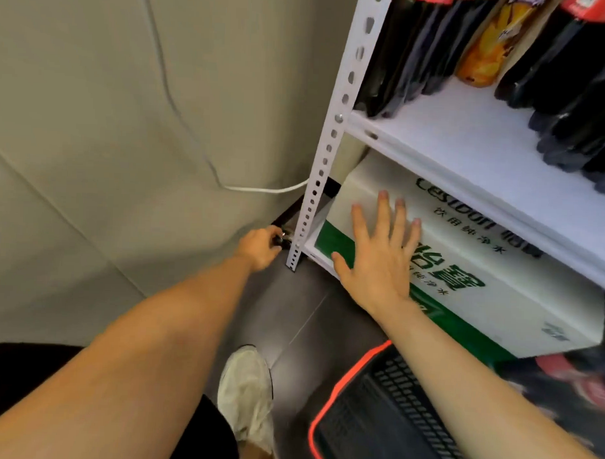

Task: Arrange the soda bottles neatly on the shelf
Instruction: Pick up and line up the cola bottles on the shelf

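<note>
White shelf [451,142] spans 1–3 o'clock. Carton [504,305] sits on the bottom tier, 3 o'clock. Basket [373,424] at 5 o'clock. Soda bottles [420,55] stand on the upper tier, 1 o'clock. Right hand [379,263] lies flat on carton, fingers spread, holding nothing. Left hand [259,248], near centre by the shelf post foot, has fingers curled round a small dark object [281,240]; identity unclear.

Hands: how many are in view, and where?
2: left hand grips a small dark thing by the shelf post; right hand spread open over the box.
</note>
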`<state>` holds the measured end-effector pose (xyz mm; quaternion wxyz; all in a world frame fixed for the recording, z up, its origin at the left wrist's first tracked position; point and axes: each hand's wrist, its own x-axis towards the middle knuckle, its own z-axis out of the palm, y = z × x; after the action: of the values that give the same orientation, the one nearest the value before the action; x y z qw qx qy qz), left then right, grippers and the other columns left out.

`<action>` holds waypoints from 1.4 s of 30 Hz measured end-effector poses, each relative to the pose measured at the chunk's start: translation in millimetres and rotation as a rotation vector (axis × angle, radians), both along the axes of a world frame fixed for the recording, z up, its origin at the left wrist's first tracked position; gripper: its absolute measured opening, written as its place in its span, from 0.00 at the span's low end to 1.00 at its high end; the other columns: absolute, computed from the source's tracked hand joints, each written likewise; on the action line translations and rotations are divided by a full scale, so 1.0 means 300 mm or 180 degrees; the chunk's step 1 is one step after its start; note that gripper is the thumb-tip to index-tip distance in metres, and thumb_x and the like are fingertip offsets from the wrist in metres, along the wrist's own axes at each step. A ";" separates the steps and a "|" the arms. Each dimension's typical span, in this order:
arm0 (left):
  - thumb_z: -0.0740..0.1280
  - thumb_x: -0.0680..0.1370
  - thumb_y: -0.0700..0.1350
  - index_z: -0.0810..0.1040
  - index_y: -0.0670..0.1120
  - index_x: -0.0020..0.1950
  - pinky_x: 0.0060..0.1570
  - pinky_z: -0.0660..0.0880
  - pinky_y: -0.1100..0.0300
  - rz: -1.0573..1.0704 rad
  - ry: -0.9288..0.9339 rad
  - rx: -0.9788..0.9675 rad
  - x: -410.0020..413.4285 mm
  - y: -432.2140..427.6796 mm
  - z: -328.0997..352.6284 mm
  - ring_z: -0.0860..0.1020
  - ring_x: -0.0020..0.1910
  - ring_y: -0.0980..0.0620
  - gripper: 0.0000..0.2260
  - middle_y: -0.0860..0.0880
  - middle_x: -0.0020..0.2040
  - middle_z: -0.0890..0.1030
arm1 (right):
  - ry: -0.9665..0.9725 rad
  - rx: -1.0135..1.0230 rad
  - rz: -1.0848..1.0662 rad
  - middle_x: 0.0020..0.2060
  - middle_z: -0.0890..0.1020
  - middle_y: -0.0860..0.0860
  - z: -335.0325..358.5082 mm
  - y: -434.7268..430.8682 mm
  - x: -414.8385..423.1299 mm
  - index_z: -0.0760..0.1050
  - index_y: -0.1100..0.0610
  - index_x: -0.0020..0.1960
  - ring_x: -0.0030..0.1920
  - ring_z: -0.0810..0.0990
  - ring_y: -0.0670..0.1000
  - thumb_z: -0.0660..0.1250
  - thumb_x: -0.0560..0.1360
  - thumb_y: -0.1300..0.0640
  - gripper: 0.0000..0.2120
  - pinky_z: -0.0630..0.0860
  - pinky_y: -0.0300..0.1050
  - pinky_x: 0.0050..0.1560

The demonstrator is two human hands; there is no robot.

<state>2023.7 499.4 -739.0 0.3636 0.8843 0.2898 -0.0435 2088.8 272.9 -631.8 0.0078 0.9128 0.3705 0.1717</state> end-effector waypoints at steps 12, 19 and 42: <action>0.68 0.81 0.39 0.52 0.46 0.84 0.80 0.53 0.48 -0.1287 0.0224 0.0880 0.208 0.094 -0.381 0.49 0.82 0.39 0.36 0.44 0.84 0.50 | -0.0540 0.0314 -0.0201 0.79 0.45 0.60 -0.125 0.042 0.058 0.58 0.43 0.80 0.78 0.44 0.68 0.75 0.66 0.40 0.47 0.30 0.66 0.73; 0.71 0.78 0.49 0.72 0.42 0.73 0.62 0.72 0.49 -0.0805 -0.0275 0.1812 0.113 0.026 -0.399 0.70 0.64 0.40 0.25 0.40 0.66 0.72 | -0.0535 0.0511 -0.0296 0.79 0.48 0.59 -0.118 0.068 0.043 0.63 0.44 0.78 0.77 0.44 0.68 0.74 0.64 0.41 0.44 0.30 0.64 0.74; 0.82 0.68 0.51 0.70 0.43 0.68 0.55 0.75 0.52 0.1149 0.0218 -0.0369 0.073 -0.010 -0.407 0.78 0.59 0.40 0.34 0.41 0.61 0.79 | -0.0424 0.0498 -0.0126 0.78 0.46 0.59 -0.111 0.051 0.048 0.61 0.44 0.79 0.77 0.43 0.68 0.75 0.62 0.47 0.48 0.27 0.63 0.72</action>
<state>2045.5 496.4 -861.2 0.4058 0.7935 0.4528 -0.0242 2103.2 288.3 -665.0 -0.0355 0.9043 0.3366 0.2601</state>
